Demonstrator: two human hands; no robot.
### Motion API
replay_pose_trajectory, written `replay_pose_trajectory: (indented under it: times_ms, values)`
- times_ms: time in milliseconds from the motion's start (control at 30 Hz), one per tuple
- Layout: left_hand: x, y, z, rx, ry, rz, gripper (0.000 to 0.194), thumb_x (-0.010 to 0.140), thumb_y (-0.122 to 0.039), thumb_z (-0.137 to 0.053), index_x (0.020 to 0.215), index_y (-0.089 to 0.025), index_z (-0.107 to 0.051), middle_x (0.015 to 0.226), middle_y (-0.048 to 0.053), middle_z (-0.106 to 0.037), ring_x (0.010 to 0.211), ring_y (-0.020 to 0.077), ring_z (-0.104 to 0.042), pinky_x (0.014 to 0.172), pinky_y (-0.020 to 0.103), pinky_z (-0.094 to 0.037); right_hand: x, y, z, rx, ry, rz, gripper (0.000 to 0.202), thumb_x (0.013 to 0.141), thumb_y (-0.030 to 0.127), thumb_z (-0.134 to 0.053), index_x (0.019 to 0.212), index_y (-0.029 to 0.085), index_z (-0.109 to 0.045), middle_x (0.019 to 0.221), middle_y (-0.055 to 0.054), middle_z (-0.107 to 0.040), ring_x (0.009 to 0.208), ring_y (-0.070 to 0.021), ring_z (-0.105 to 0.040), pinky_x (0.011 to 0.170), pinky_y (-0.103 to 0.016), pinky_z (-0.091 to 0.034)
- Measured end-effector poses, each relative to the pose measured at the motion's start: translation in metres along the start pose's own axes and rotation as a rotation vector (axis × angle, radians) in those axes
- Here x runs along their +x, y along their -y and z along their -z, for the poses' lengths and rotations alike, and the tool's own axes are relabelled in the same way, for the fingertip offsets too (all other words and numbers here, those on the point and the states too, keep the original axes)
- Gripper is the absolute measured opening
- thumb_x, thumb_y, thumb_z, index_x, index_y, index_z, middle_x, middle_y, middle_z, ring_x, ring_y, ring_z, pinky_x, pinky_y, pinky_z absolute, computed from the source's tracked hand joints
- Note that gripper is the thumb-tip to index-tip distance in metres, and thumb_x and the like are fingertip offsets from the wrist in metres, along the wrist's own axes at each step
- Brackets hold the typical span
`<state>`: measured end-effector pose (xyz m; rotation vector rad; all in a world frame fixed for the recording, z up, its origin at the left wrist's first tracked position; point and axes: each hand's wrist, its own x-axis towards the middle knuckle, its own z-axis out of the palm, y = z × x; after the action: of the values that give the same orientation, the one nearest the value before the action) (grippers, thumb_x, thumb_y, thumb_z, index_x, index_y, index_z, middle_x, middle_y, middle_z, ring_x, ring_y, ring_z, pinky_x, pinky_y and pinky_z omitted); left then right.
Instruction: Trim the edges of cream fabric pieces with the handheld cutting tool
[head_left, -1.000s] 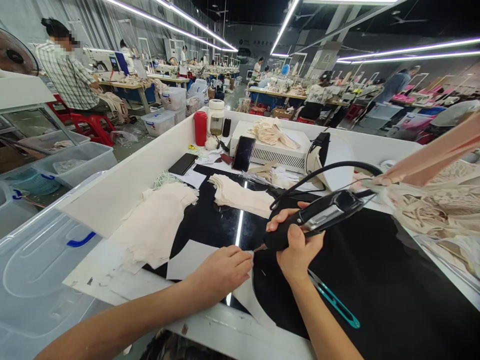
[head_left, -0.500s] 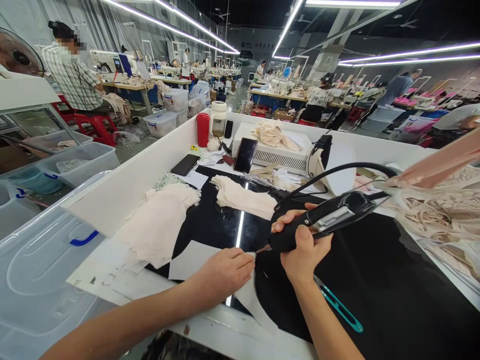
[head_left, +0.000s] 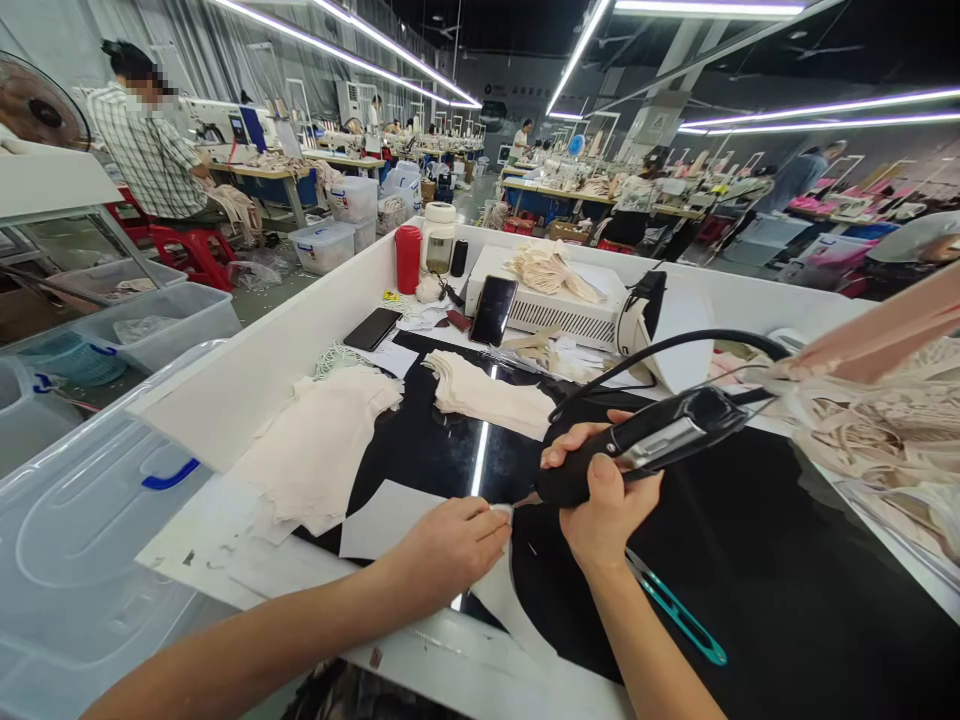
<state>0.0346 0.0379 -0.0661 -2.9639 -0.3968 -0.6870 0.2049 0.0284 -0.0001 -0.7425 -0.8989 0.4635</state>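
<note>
Gripping black tool (head_left: 664,430): curled right hand (head_left: 606,515); leftward, bunched left hand (head_left: 450,548) on white sheet (head_left: 384,520), grip unclear; pose unchanged, suggesting steady work.

Sewing workshop, fabric stacks (head_left: 319,450), worktables (head_left: 264,172), probably sewing machines (head_left: 238,128)

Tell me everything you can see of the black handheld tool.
The black handheld tool has a thick, plastic-looking body with a silver panel and a thin, brownish tip. The right hand grips its front part. It slants over the black surface, tip toward the left hand. Whether the tip touches anything is unclear.
</note>
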Motion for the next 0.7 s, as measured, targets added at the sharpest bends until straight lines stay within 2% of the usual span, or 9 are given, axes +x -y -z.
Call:
replay_pose_trajectory:
  times_ms: [367,700]
  values:
    - [-0.0002,0.0003,-0.0005,0.008,0.005,-0.029,0.024,0.104,-0.006,-0.045,0.112,-0.014,-0.066,0.118,0.01,-0.071,0.104,0.0167,-0.068,0.09,0.032,-0.058,-0.0007,-0.0027,0.0036,-0.073,0.011,-0.009,0.036,0.087,0.032,-0.072,0.119,0.028,-0.054,0.081,0.005,-0.065,0.059,-0.0135,-0.062,0.061,-0.034,-0.055]
    - [-0.0004,0.0006,0.0024,-0.01,-0.002,-0.029,0.024,0.104,-0.003,-0.046,0.114,-0.011,-0.066,0.121,0.01,-0.071,0.106,0.0154,-0.068,0.091,0.03,-0.059,-0.0023,-0.0013,-0.0035,-0.028,0.002,-0.008,0.039,0.085,0.035,-0.074,0.118,0.028,-0.054,0.08,0.005,-0.064,0.059,-0.0125,-0.059,0.06,-0.032,-0.052]
